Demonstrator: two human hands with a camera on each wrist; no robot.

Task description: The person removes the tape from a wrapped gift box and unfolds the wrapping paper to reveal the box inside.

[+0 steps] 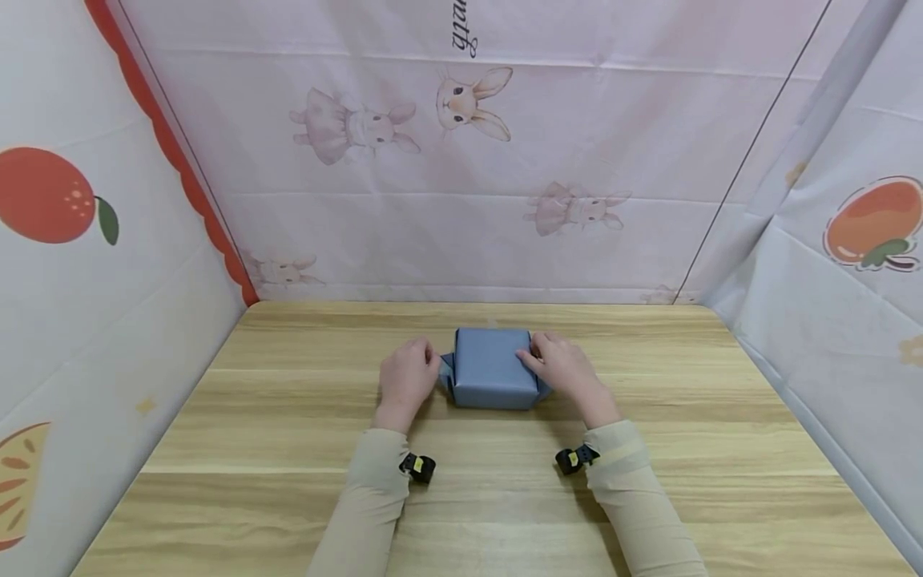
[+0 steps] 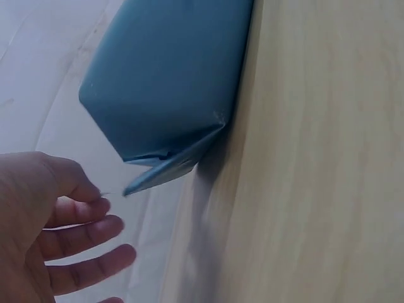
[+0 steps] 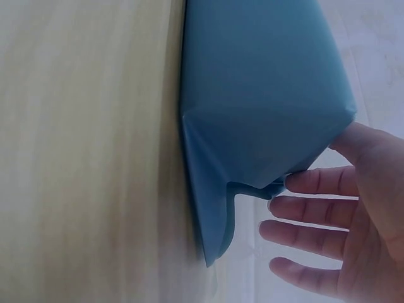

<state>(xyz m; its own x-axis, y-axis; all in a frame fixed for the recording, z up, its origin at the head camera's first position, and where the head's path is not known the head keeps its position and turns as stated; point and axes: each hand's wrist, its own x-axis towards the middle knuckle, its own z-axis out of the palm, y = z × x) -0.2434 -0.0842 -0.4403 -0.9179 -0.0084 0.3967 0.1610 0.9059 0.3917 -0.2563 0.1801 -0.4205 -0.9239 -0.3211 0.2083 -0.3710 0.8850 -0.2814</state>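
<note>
A box wrapped in blue-grey paper [image 1: 494,361] lies on the wooden table, with unfastened paper folds jutting out at both ends. Beside its left end is my left hand [image 1: 409,373], apart from the box. Its thumb and index finger pinch a tiny thin clear sliver that looks like tape; the other fingers are loosely bent. A pointed paper flap [image 2: 165,169] sticks out near those fingertips. At the right end, my right hand [image 3: 328,208] has its thumb on the box's top edge and its fairly straight index finger against the folded paper. Below, another loose flap [image 3: 211,214] hangs outward.
The wooden table [image 1: 490,513] runs to a printed fabric backdrop [image 1: 433,240] behind, with fabric walls at both sides. A small pale translucent piece [image 1: 493,324] shows just behind the box. Each wrist wears a black strapped camera.
</note>
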